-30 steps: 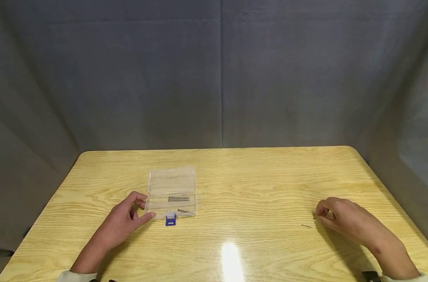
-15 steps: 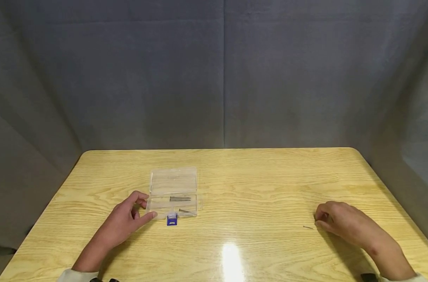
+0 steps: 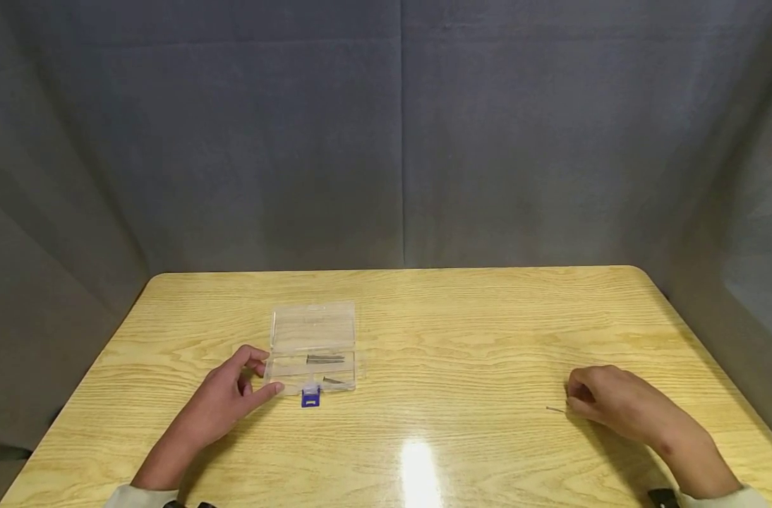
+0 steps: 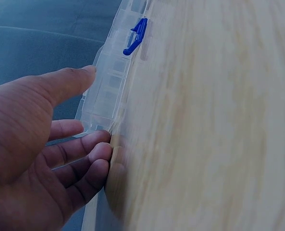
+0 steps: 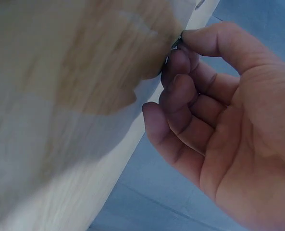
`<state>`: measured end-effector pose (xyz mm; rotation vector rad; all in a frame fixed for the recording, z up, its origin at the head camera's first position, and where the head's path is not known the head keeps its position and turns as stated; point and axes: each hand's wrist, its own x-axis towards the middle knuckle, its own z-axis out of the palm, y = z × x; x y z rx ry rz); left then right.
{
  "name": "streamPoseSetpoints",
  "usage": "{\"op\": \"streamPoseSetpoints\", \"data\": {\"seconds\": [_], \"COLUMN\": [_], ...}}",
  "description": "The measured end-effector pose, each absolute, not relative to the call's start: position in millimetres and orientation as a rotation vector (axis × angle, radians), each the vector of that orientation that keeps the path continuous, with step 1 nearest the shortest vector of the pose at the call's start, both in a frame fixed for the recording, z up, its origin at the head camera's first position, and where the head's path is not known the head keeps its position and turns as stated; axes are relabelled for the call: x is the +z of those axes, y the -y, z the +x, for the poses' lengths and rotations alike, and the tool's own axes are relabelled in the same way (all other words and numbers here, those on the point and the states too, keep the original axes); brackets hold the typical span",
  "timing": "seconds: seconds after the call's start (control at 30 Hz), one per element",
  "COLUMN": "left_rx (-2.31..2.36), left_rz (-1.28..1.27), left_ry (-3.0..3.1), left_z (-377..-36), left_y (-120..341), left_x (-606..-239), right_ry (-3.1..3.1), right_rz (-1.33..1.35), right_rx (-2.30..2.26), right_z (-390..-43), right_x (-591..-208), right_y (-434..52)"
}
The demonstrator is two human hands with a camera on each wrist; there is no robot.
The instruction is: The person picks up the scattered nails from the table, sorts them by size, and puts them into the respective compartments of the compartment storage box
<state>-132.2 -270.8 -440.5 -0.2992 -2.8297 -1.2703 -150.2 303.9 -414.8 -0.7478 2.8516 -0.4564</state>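
A clear plastic box [image 3: 313, 330] lies on the left half of the table, its lid laid back and its blue latch [image 3: 310, 397] facing the front. Several long nails [image 3: 325, 359] rest in the rear compartment, with shorter nails [image 3: 333, 381] in the front right one. My left hand [image 3: 211, 406] holds the box's left end between thumb and fingers. Far to the right, my right hand [image 3: 627, 406] is low over the table. Its thumb and index finger pinch a small dark nail [image 5: 175, 44], mostly hidden. One loose nail [image 3: 555, 410] lies beside those fingertips.
The wood-grain table [image 3: 449, 339] has rounded far corners. Grey cloth [image 3: 297, 141] hangs behind it and along both sides. A bright light reflection [image 3: 419, 469] shows near the front middle.
The small nail under my right fingertips is now between thumb and index finger, and that hand has shifted slightly. My left hand stays at the box.
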Motion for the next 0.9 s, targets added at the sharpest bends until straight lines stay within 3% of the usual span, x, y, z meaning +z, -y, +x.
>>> {"op": "streamPoseSetpoints", "data": {"seconds": [0.9], "left_rx": [-1.29], "left_rz": [-0.303], "left_ry": [2.821], "left_z": [-133.0], "left_y": [270.9], "left_x": [-442.0], "right_ry": [-2.883], "right_rz": [-0.65], "right_rx": [-0.325], "right_z": [-151.4], "right_x": [-412.0], "right_y": [-302.6]}}
